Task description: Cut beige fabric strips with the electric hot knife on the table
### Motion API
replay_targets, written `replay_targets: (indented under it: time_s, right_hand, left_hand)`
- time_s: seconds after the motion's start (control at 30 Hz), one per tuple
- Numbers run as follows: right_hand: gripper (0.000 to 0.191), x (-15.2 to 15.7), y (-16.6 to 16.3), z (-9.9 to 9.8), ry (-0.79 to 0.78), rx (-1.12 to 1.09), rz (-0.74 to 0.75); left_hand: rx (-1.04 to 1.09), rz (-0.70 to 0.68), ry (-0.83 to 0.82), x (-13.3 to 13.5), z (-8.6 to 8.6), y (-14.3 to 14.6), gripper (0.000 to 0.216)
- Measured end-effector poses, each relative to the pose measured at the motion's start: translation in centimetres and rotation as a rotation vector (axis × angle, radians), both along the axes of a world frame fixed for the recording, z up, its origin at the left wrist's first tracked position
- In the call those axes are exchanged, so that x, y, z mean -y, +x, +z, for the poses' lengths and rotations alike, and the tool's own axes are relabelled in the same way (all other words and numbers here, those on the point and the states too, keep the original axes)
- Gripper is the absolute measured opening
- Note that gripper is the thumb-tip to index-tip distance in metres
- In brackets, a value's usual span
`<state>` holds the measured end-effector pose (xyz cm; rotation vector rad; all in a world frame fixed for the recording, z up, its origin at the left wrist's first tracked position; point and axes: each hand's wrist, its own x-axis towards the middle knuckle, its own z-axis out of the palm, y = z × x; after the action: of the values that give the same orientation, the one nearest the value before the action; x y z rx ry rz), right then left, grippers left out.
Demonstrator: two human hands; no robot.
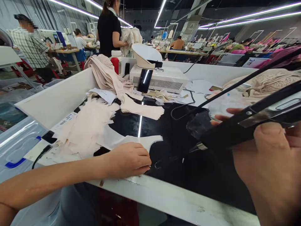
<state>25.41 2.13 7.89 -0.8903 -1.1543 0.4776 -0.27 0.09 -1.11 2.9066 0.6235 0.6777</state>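
My left hand (130, 159) rests at the near edge of the black glossy work surface (169, 182), fingers curled down and pressed together. What they hold, if anything, is hidden under the hand. A white cut piece with a curved edge (117, 138) lies just behind it. At the right, my right hand (270, 150) is closed around a long black handheld tool with a silver metal plate (225, 128), raised above the surface. My thumb lies on the near side and fingertips show beyond it. The tool's narrow end points down and left.
Stacked beige cut pieces (82, 128) lie at the left, with a folded fabric bundle (101, 69) behind. A phone (145, 81) leans on a vented white box (162, 80) carrying a white visor (145, 55). A black cable (178, 117) loops nearby. Several people work beyond.
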Motion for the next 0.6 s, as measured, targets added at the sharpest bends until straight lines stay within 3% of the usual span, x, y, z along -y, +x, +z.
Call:
replay_targets:
  time_s: [0.13,0.3,0.5,0.6]
  right_hand:
    - [0.032,-1.1,-1.2,0.6,-0.028,-0.082,-0.011]
    - [0.047,0.4,-3.8,0.7,-0.036,-0.131,0.154]
    - [0.042,3.6,-7.8,-0.7,-0.039,-0.298,0.361]
    - [0.044,4.1,-8.8,-1.4,-0.009,-0.342,0.384]
  left_hand:
    - [0.107,0.025,-0.154,0.2,0.2,-0.2,0.018]
    - [0.195,0.041,-0.306,0.3,0.2,-0.6,0.012]
    - [0.218,0.042,-0.356,0.1,-0.3,-0.5,0.011]
    - [0.226,0.030,-0.351,0.1,-0.2,-0.4,0.012]
